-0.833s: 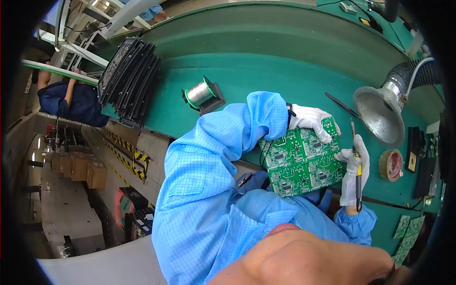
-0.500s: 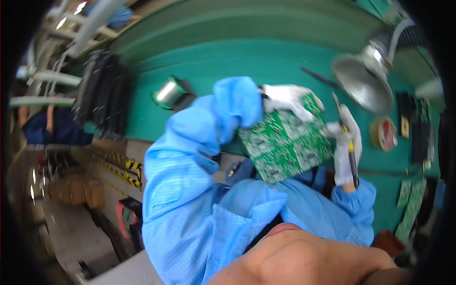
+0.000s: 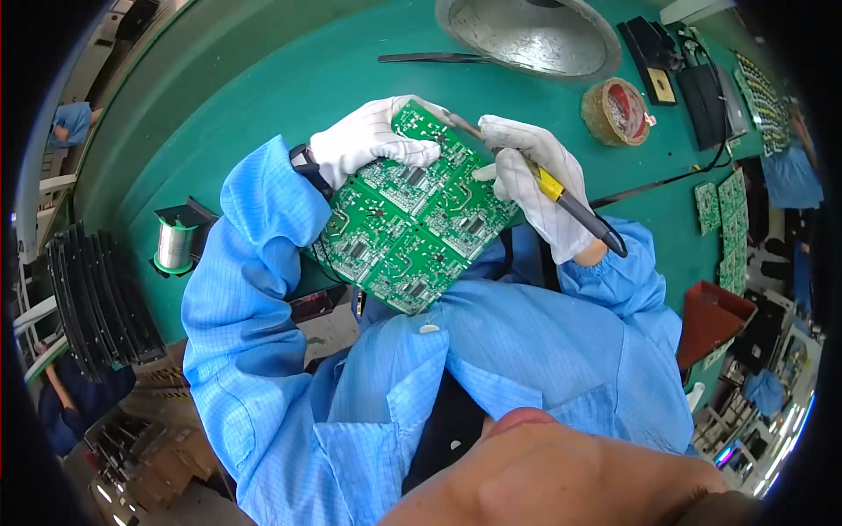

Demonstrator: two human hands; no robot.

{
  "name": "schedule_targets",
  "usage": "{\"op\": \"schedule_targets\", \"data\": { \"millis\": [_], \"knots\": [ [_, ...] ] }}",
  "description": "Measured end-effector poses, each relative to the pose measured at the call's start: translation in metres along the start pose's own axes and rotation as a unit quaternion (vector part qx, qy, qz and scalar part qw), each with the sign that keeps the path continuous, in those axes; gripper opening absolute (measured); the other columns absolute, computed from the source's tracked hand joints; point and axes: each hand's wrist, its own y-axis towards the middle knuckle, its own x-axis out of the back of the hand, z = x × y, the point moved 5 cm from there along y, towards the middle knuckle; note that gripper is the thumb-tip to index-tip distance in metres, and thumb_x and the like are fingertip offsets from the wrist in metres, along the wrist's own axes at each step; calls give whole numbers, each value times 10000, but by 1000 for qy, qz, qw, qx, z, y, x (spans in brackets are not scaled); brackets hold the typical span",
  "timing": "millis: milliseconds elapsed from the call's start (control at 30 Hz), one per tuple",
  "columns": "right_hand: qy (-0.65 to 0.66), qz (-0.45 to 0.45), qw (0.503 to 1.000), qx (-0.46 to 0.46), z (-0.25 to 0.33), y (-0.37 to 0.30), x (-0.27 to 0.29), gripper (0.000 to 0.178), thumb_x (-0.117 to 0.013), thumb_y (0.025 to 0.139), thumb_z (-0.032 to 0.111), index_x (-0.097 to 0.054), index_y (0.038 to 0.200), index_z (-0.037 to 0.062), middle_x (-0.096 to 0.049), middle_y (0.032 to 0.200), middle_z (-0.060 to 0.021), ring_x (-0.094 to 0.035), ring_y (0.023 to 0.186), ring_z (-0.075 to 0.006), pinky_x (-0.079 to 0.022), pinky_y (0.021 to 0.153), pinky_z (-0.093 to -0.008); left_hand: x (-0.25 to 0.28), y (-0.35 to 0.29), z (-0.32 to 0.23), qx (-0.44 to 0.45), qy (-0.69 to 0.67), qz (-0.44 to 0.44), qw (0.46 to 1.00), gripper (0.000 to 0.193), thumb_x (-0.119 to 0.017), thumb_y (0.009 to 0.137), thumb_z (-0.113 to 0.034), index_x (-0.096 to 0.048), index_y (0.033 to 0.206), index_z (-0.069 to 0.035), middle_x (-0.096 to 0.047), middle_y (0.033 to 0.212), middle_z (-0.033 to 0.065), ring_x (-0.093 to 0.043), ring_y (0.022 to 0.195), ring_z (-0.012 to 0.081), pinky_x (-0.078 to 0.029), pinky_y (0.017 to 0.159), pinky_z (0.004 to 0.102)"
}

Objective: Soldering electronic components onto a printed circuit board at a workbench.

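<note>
A green printed circuit board (image 3: pixel 402 230) made of several repeated sections is held tilted above my lap. My left hand (image 3: pixel 373 140), in a white striped glove, grips its far left edge with the thumb on top of the components. In my right hand (image 3: pixel 539 180), also gloved, is a soldering iron (image 3: pixel 551 184) with a yellow and black handle. Its tip reaches to the board's far corner, near the left fingers; whether it touches cannot be made out. The right fingertips are close to the board's right edge.
A solder wire spool (image 3: pixel 175 245) stands at left beside a stack of black trays (image 3: pixel 96 294). Beyond the board are a metal lamp shade (image 3: pixel 531 39), dark tweezers (image 3: pixel 430 58) and a tape roll (image 3: pixel 616 112). At right lie more boards (image 3: pixel 732 223) and a red bin (image 3: pixel 712 320).
The whole view has swung, shifting bench items across the picture. My right hand has brought the soldering iron from beside the board to its far edge. My left hand keeps its grip.
</note>
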Motion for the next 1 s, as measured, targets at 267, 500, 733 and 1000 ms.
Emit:
{"op": "schedule_targets", "data": {
  "millis": [267,500,733,1000],
  "knots": [
    [-91,23,993,69,6,3,-1,216,-656,980,46,-673,1196,40,-731,962,-65,-687,767,-141,-567,710,-297,1,-3,-4,31,-27,-8,999,494,-803,902,-162,-615,1324,10,-702,1193,77,-665,958,119,-554,841,268],
    [-138,37,983,112,10,6,-2,217,-673,962,44,-679,1179,55,-757,1039,-75,-738,849,-204,-584,753,-329,-3,1,-4,1,-25,-9,1000,482,-799,898,-140,-613,1315,14,-707,1187,93,-675,944,126,-566,857,267],
    [-190,70,970,137,10,5,-3,228,-688,951,52,-680,1177,81,-756,1097,-58,-741,929,-224,-577,834,-351,0,0,-6,11,54,-7,998,491,-803,886,-131,-611,1312,19,-708,1187,105,-668,1003,118,-557,886,257],
    [-168,72,976,120,10,8,-3,251,-699,944,49,-678,1189,95,-755,1061,-48,-737,887,-230,-578,800,-350,-1,-1,-7,25,49,-2,999,508,-833,885,-192,-637,1316,-9,-719,1202,88,-648,1114,155,-530,995,314]
  ]
}}
